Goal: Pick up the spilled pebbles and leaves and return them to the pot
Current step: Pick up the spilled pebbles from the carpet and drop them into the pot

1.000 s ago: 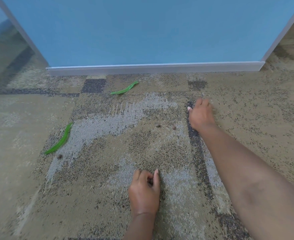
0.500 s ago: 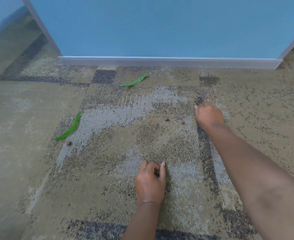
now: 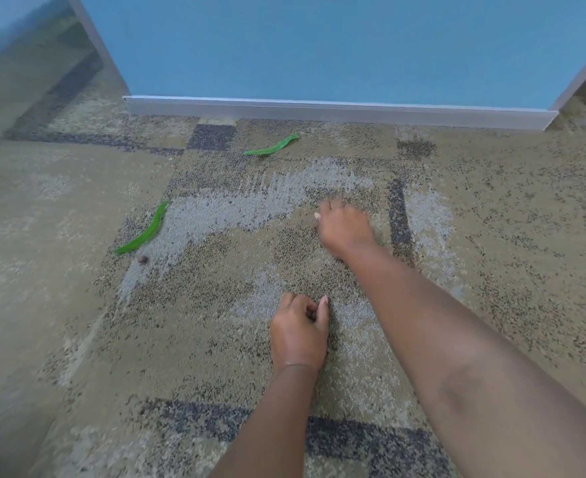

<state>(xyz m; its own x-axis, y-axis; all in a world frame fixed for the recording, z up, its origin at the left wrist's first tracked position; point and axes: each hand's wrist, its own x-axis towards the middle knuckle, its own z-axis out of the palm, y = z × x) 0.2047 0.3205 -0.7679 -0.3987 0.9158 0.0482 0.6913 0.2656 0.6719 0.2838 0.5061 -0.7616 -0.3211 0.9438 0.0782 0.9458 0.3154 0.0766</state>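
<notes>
A: Hands first. What's the left hand [image 3: 298,334] doing?

B: Knuckles down on the carpet [image 3: 491,208], near the middle of the patterned tile. Fingers curled into a loose fist, thumb alongside. Something dark sits in the curl; too small to say whether it is a pebble or shadow. Fist closed, contents uncertain.

A: And the right hand [image 3: 345,227]?

B: Reached further out, toward the wall, arm crossing from the lower right corner of the view. Fingers bent down onto the carpet, tips hidden under the palm. Slightly blurred. Can't tell whether it has pinched anything.

A: Spilled material?

B: One pebble [image 3: 143,259], brown and round, lying on the pale grey patch well left of both hands. Just beside it, the near leaf [image 3: 144,230], long, green, lying diagonally with its lower tip almost at the pebble. The far leaf [image 3: 272,148], same kind, lies close to the wall's base, left of the right hand and beyond it.

A: Any contact between hands and leaves?

B: None. Both leaves well apart from either hand.

A: The pot?

B: Not in view.

A: Surroundings?

B: Blue wall [image 3: 319,46] across the far edge of the carpet, pale skirting [image 3: 336,110] along its foot. Carpet mottled tan, grey and dark blocks.
</notes>
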